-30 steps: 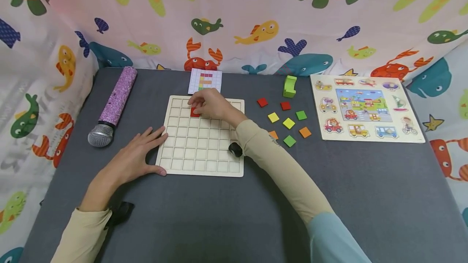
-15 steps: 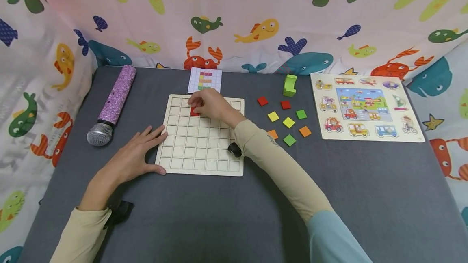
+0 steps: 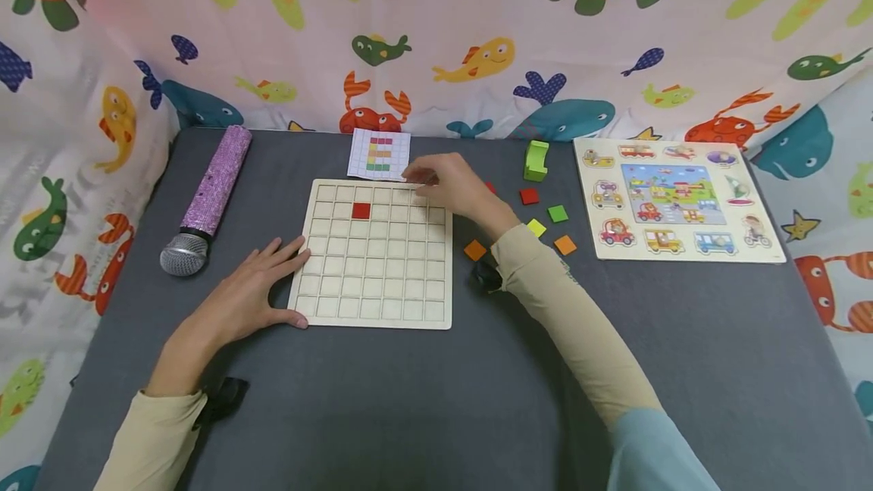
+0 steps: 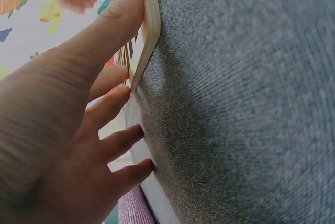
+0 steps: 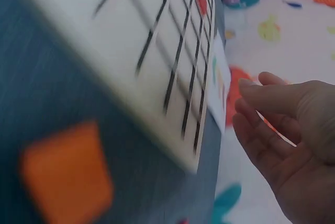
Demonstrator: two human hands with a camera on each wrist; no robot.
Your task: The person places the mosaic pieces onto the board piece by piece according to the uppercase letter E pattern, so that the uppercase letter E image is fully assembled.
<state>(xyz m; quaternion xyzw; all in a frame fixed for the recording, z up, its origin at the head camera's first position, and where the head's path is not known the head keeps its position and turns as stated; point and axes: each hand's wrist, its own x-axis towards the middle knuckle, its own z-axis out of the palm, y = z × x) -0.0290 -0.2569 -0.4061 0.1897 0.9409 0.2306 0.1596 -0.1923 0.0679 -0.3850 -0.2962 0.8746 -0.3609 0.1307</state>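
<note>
A pale wooden grid board (image 3: 371, 271) lies on the grey table, with one red square tile (image 3: 361, 211) in its second row. My left hand (image 3: 248, 290) rests at the board's left edge, fingers spread, thumb by the near corner; the left wrist view shows the thumb (image 4: 112, 20) against the board's side. Above the board's upper right corner hovers my right hand (image 3: 453, 186), its fingers loosely bent and nothing between them. In the right wrist view that hand (image 5: 285, 124) is apart from the board. An orange tile (image 3: 474, 250) lies beside the board, near the right wrist.
Behind the board lies a pattern card (image 3: 378, 154). Red (image 3: 529, 196), green (image 3: 558, 213) and yellow tiles (image 3: 536, 228) lie to the right, some hidden by the right arm. A green block (image 3: 536, 161), a picture puzzle (image 3: 682, 199) and a glittery microphone (image 3: 208, 199) are also there.
My right hand has left the red tile in the board and moved right, over the board's upper right corner. The left hand stays in place.
</note>
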